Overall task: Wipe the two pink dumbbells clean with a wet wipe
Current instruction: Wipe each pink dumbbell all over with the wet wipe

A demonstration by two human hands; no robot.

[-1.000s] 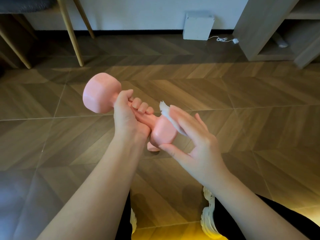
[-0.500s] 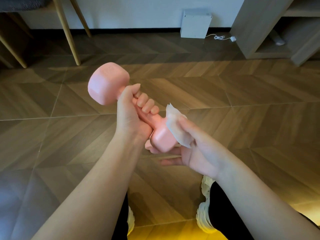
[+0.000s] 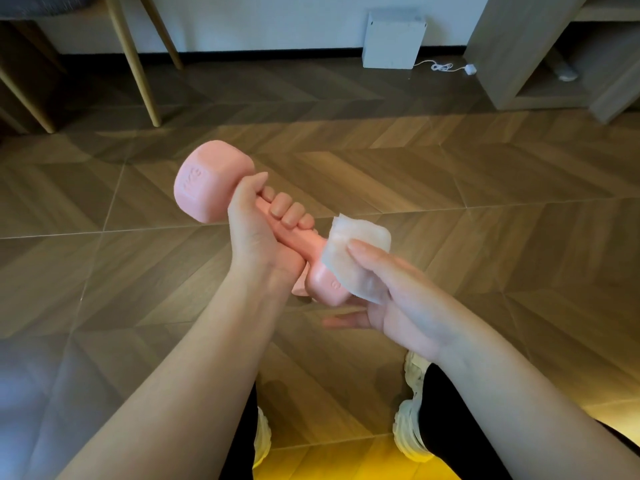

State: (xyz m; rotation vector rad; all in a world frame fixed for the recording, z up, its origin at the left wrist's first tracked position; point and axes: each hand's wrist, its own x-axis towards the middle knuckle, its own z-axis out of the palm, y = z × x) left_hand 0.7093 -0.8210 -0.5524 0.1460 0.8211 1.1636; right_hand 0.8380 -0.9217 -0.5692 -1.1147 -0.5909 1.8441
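My left hand [image 3: 256, 233] grips the handle of a pink dumbbell [image 3: 211, 188] and holds it tilted above the floor, far head up and to the left. A white wet wipe [image 3: 353, 251] is draped over the near head [image 3: 327, 287]. My right hand [image 3: 398, 299] holds the wipe there, thumb pressing it from above and fingers reaching under the head. A small pink piece [image 3: 299, 289] shows just below my left wrist; the rest of it is hidden, so I cannot tell what it is.
Herringbone wood floor [image 3: 485, 220] lies all around. Wooden chair legs [image 3: 135, 64] stand at the back left. A white box [image 3: 393, 39] with a cable [image 3: 443, 67] sits by the wall, and a shelf unit [image 3: 512, 57] at the back right. My shoes [image 3: 408, 427] are below.
My right hand has turned, from fingers laid over the near head to thumb on top and fingers underneath, dragging the wipe across the head. The dumbbell rose slightly.
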